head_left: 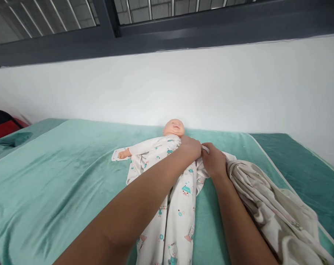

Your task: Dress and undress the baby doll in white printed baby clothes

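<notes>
A baby doll (174, 127) lies on its back with its head toward the wall. White printed baby clothes (186, 189) cover its body, with the legs of the garment stretched toward me. One doll hand (124, 154) sticks out on the left, resting on a white sleeve. My left hand (191, 146) reaches across the doll's chest and is closed at the shoulder on the right. Beside it, my right hand (214, 159) pinches a bunched bit of the white cloth. The doll's other arm is hidden behind my hands.
A crumpled cream cloth (269, 206) lies to the right of my right forearm. Beneath everything is a green blanket (73, 176) on a bed against a white wall (114, 92). A red and black item (3, 125) sits at the far left, below a dark window frame (155, 36).
</notes>
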Tool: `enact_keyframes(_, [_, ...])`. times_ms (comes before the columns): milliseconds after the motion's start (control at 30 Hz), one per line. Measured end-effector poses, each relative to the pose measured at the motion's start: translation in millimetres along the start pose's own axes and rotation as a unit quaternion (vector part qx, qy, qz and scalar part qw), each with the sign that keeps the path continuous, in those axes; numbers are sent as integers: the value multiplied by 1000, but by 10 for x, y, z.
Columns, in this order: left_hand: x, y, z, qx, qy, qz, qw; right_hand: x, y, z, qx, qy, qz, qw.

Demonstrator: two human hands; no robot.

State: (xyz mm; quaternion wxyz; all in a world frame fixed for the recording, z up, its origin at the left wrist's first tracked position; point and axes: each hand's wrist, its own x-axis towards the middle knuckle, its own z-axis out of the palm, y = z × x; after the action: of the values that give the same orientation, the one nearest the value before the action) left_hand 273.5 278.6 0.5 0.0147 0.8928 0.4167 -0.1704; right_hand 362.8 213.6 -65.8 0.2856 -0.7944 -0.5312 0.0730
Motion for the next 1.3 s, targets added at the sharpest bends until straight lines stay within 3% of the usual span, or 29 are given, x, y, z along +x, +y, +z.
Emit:
enact_keyframes(200, [-118, -95, -26, 24, 3, -4, 1000, 9, 50, -25, 1, -4, 17, 1000])
enact_keyframes(533, [-9, -75, 119, 33, 36, 88, 995, 33, 91, 15, 20, 1, 14, 1000])
enact_keyframes(1067, [-498, -523, -236, 81, 97, 30, 992, 59, 241, -16, 205, 48, -41, 977])
enact_keyframes(1167, [-573, -573, -270, 86, 104, 36, 990, 58, 234, -31, 334, 61, 20, 940])
enact_keyframes(1300, [-597, -593, -256, 80, 115, 39, 989, 47, 214, -38, 572, 28, 107, 813])
